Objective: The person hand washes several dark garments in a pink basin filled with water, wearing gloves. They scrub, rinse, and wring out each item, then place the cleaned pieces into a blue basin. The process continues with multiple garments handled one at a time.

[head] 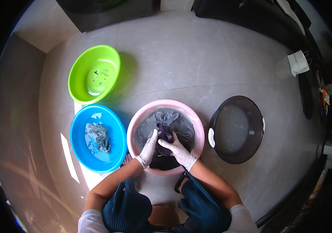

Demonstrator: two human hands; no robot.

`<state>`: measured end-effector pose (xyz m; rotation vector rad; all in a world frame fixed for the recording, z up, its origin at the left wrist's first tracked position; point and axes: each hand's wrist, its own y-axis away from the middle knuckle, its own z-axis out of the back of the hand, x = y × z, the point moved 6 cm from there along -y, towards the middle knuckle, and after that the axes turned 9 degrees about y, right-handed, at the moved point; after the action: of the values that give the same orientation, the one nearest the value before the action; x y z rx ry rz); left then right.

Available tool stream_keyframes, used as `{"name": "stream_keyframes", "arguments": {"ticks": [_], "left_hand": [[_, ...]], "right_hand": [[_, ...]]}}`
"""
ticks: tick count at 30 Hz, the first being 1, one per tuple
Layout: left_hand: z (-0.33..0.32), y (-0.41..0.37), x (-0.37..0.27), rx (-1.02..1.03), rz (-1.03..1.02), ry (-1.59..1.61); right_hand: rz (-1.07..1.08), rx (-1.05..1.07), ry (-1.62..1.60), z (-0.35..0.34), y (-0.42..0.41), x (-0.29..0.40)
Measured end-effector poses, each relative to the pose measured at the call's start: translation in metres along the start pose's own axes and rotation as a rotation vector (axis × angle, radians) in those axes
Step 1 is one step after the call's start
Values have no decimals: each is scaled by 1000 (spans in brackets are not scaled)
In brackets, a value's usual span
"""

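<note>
A pink plastic basin (133, 122) stands on the floor right in front of me, holding murky water and dark wet cloth. Both of my hands wear thin white gloves. Between them is a bunched dark purple garment (165, 134), gripped on its left side by my left hand (148, 150) and on its right by my right hand (180, 150). Around it in the basin, a grey cloth (167, 116) floats at the far side and black fabric (164, 163) lies at the near side. Some fingertips are hidden in the folds.
To the left, a blue basin (78, 142) holds water and a grey-green cloth (99, 138). Beyond it sits a lime green basin (77, 72). A dark translucent tub (254, 137) with white handles contains cloudy water at right. Farther right stands a white paper bag (298, 62).
</note>
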<state>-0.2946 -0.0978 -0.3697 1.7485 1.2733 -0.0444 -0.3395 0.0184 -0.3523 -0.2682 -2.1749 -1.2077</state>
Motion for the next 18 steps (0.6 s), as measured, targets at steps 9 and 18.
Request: {"name": "stream_keyframes", "arguments": {"ticks": [9, 18], "left_hand": [[24, -14, 0, 79, 10, 66], [-31, 16, -41, 593, 194, 288]], "right_hand": [[-248, 110, -230, -9, 12, -11], [-262, 618, -769, -53, 36, 6]]}}
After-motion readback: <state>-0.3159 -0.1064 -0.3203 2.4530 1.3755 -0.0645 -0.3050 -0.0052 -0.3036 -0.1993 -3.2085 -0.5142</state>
